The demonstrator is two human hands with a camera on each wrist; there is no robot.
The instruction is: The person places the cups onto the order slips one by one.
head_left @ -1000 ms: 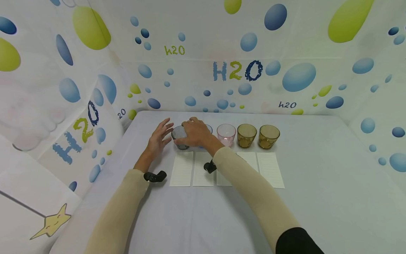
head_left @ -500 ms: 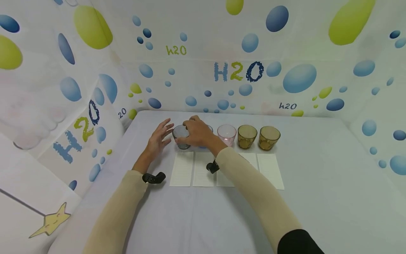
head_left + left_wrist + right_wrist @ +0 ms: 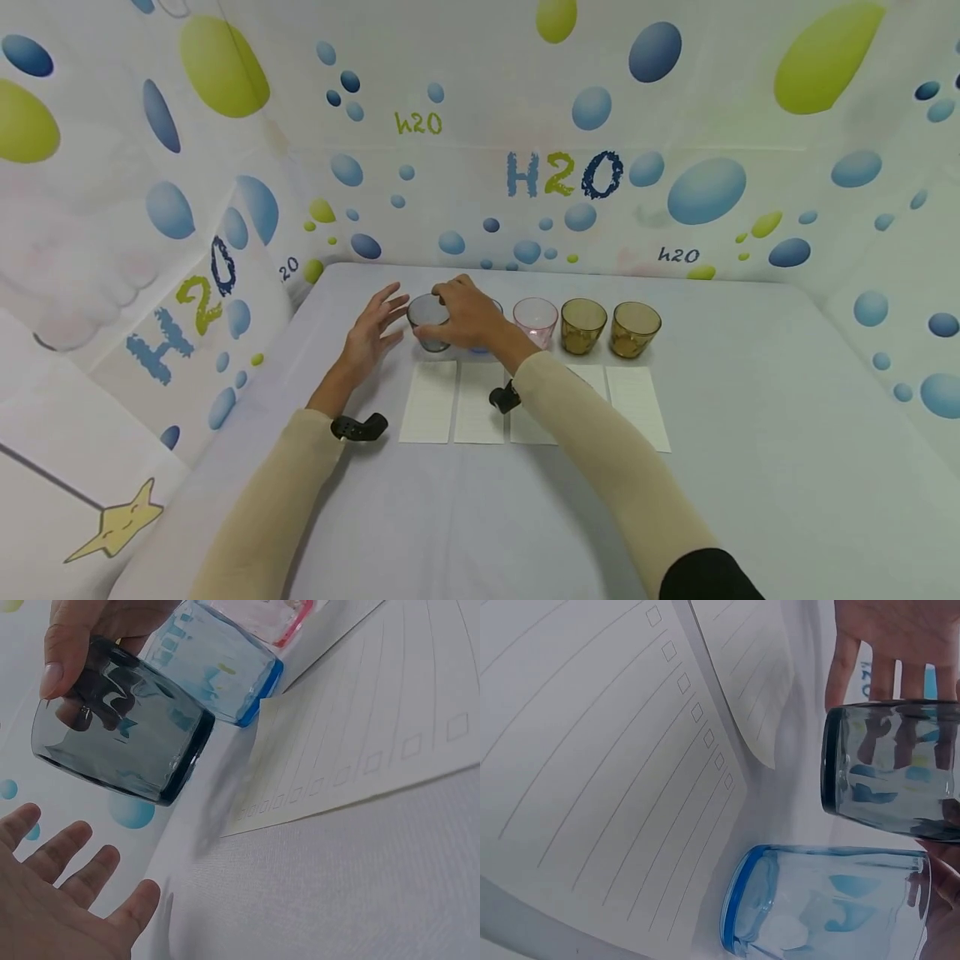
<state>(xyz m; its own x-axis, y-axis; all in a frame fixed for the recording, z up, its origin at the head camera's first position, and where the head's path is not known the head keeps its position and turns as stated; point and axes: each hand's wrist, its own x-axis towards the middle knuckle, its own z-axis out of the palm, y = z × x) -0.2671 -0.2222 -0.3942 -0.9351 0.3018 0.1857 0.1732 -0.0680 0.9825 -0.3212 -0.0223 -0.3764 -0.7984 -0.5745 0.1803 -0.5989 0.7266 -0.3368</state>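
The right hand (image 3: pixel 467 315) grips the grey glass (image 3: pixel 427 320) from above, fingers and thumb curled over its rim; the left wrist view shows the thumb (image 3: pixel 61 646) pressed on the outside wall and another fingertip seen through the wall. In both wrist views the grey glass looks slightly raised off the table (image 3: pixel 750 433); whether its base touches the surface cannot be told. The left hand (image 3: pixel 371 330) is just beside the grey glass on its far side from the row, fingers straight and spread, palm toward the glass, holding nothing and not touching it. The blue glass (image 3: pixel 825 904) stands just beside the grey glass, very close or touching it, mostly hidden under the right hand in the head view. Beyond the blue glass, away from the grey one, follow the pink glass (image 3: pixel 535 321) and two amber glasses (image 3: pixel 582 324) (image 3: pixel 635 328). Lined paper sheets (image 3: pixel 429 401) lie side by side on the table, nearer the person than the grey glass.
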